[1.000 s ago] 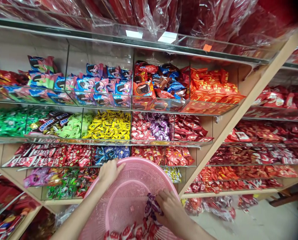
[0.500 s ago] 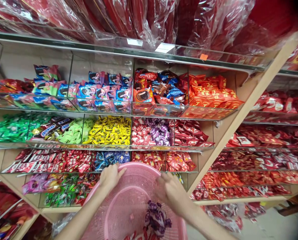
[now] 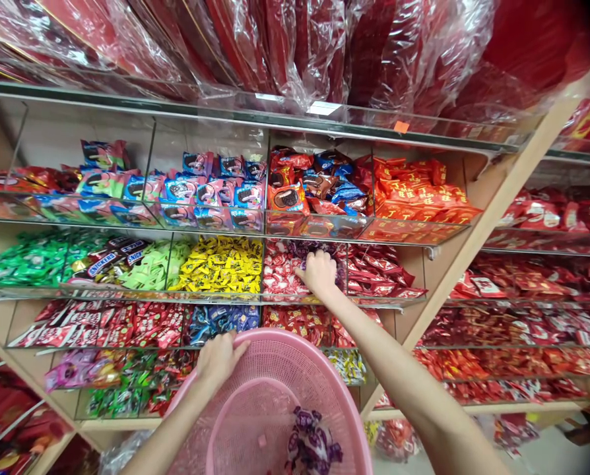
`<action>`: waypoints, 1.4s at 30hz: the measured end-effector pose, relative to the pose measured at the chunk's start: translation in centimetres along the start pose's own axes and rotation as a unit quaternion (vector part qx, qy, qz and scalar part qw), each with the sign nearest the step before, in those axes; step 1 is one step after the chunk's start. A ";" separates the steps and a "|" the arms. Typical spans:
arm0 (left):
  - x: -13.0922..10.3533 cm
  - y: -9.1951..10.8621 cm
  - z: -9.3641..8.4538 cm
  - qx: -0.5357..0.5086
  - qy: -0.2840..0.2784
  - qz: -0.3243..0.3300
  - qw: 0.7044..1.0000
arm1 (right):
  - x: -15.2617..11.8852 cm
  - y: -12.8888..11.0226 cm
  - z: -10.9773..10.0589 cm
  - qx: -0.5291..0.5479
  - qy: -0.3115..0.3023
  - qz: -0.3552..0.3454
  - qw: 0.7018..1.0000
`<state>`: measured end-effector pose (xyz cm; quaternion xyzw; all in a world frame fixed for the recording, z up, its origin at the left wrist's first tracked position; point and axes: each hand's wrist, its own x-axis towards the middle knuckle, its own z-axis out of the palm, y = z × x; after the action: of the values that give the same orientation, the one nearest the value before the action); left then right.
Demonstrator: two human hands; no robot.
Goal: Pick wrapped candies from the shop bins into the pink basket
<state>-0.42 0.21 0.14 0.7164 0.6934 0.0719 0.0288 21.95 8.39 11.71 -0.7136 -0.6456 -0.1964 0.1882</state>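
My left hand (image 3: 219, 359) grips the rim of a pink mesh plastic basket (image 3: 342, 389), thumb on the inner side. Purple-wrapped candies (image 3: 311, 443) lie in the basket's lower right part, with a bit of red wrapping beside them. My right hand (image 3: 319, 272) reaches into a shelf compartment of red-and-white candies (image 3: 279, 270) and purple candies (image 3: 342, 270). Its back faces me and covers most of the purple ones. The thumb points left; the other fingertips are hidden, so whether they hold a candy cannot be seen.
Glass dividers and front lips edge the compartments. Yellow candies (image 3: 220, 264) and Snickers bars (image 3: 109, 257) are to the left, red packets (image 3: 381, 272) to the right. Above sit orange packets (image 3: 418, 188). A slanting wooden upright (image 3: 497, 204) separates another shelf unit on the right.
My right hand has moved up from over the basket to the red-and-purple candy compartment. My left hand stays on the basket rim. The view has shifted slightly.
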 end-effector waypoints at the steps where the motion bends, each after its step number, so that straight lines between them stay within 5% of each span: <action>1: -0.1 -0.1 0.0 0.000 -0.001 -0.004 1.000 | 0.2 -0.2 0.3 -0.004 -0.003 0.006 1.000; 20: -0.5 -0.6 -0.1 -0.006 -0.003 -0.010 1.000 | 1.4 -1.1 0.8 0.000 -0.031 0.050 0.998; 27: -0.6 -1.1 0.0 0.000 0.003 -0.006 1.000 | 0.4 -0.5 -1.5 0.007 -0.017 0.037 0.999; 32: -0.5 -0.8 -0.1 -0.006 -0.004 -0.005 1.000 | -4.7 1.1 -4.7 0.072 0.019 -0.076 0.994; 34: -0.4 -0.6 0.1 -0.010 -0.007 0.002 1.000 | -8.1 1.7 -5.0 0.129 -0.014 -0.147 0.981; 37: -0.1 -0.4 0.6 -0.011 -0.006 0.008 1.000 | -13.6 2.4 -3.2 0.166 -0.137 -0.217 0.952; 42: -0.1 -0.2 1.0 -0.014 -0.006 0.013 1.000 | -20.0 2.8 1.2 0.047 -0.284 -0.227 0.930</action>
<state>-0.50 0.15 -0.84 0.7255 0.6825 0.0780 0.0417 22.95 -8.20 0.13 -0.5647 -0.8250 0.0074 -0.0196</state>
